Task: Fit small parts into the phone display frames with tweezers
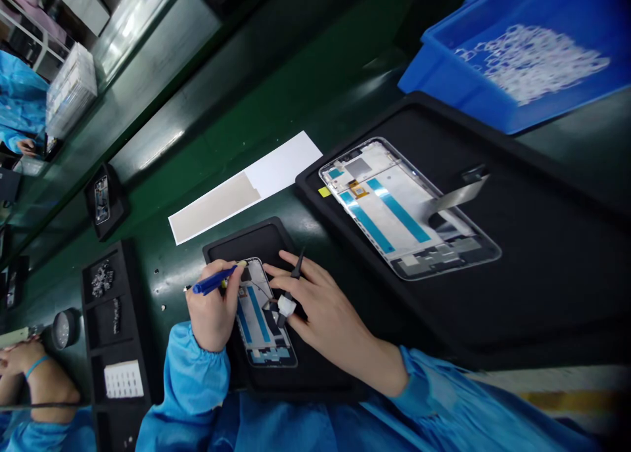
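A phone frame (261, 314) with blue strips lies in a small black foam tray (314, 373) before me. My left hand (211, 311), closed in a pinch, grips a blue pen-like tool (213, 280) whose yellowish tip touches or hovers just over the frame's top edge. From the other side my right hand (328, 307) reaches over the frame. Black tweezers (298, 268) are held between its fingers, with a white lump (286, 306) on them near the thumb. Part of the frame's right side is hidden by this hand.
At right, a larger phone frame (399, 205) with a raised flex cable (461, 197) lies in a big black tray (532, 294). Behind stands a blue bin (444, 71) of white rings. A white sheet (286, 163) and a parts tray (140, 320) lie nearby. Co-workers' hands (24, 366) are at left.
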Tool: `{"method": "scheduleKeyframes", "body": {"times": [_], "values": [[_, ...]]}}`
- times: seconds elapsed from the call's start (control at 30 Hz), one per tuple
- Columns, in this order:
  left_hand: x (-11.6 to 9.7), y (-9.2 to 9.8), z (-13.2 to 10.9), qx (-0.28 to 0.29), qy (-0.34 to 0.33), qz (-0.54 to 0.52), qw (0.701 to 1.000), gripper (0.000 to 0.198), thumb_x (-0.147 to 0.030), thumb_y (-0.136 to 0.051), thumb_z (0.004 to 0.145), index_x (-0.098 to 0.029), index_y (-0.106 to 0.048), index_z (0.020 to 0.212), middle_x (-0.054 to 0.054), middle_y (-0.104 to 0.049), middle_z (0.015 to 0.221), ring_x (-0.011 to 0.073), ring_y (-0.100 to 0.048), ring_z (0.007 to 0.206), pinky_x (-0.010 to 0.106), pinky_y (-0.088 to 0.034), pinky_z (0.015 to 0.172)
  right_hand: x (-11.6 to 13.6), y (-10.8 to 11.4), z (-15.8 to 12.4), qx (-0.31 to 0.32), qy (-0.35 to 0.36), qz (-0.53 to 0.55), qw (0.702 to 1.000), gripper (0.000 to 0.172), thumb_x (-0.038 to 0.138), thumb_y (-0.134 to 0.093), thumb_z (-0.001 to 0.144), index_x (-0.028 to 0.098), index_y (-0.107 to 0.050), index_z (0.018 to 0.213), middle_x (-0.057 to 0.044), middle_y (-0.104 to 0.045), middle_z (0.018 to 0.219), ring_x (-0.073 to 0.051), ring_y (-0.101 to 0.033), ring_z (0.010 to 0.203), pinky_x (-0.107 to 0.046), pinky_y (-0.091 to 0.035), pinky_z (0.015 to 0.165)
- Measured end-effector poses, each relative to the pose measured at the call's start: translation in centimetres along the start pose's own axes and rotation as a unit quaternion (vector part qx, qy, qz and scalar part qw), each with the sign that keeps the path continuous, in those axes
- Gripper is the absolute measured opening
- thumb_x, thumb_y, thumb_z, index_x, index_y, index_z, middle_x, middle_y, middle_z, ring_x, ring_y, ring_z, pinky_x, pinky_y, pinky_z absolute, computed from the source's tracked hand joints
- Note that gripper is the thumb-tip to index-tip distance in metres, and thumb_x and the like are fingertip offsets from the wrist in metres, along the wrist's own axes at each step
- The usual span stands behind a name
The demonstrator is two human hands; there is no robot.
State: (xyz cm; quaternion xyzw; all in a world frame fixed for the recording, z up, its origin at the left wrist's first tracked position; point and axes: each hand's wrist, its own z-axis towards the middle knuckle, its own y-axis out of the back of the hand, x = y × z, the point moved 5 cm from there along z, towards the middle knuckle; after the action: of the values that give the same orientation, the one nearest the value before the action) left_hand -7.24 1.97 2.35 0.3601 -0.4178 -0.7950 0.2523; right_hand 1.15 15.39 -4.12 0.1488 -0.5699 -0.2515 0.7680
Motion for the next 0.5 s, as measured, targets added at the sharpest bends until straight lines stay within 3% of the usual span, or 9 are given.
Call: {"method": "scheduleKeyframes", "body": {"times": [0.27,0.5], "values": [[-0.5,-0.3,-0.3,0.031,-0.035,-0.001,0.999,0.005,-0.020,-0.064,0.090,-0.021,-0.061,0.095,0.002,-0.074,0.083,0.0154,-0.073,0.077,0.023,-0.057,0.068,0.1,0.0,0.0,0.001,0.000,-0.003,1.000,0.038,-0.001,-0.045,0.079,0.021,-0.056,0.109,-0.008,-0.065,0.127,-0.032,-0.044,0.135,-0.059,-0.045,0.105],[0.5,-0.5,-1.0,0.024,0.022,-0.050,0.998,0.003,-0.023,-0.067,0.087,-0.021,-0.065,0.090,0.004,-0.075,0.087,0.0182,-0.074,0.083,0.028,-0.060,0.074,0.1,0.1,0.1,0.000,0.000,-0.001,1.000,0.041,-0.001,-0.044,0.077,0.021,-0.056,0.109,-0.008,-0.065,0.126,-0.032,-0.045,0.134,-0.059,-0.046,0.104]]}}
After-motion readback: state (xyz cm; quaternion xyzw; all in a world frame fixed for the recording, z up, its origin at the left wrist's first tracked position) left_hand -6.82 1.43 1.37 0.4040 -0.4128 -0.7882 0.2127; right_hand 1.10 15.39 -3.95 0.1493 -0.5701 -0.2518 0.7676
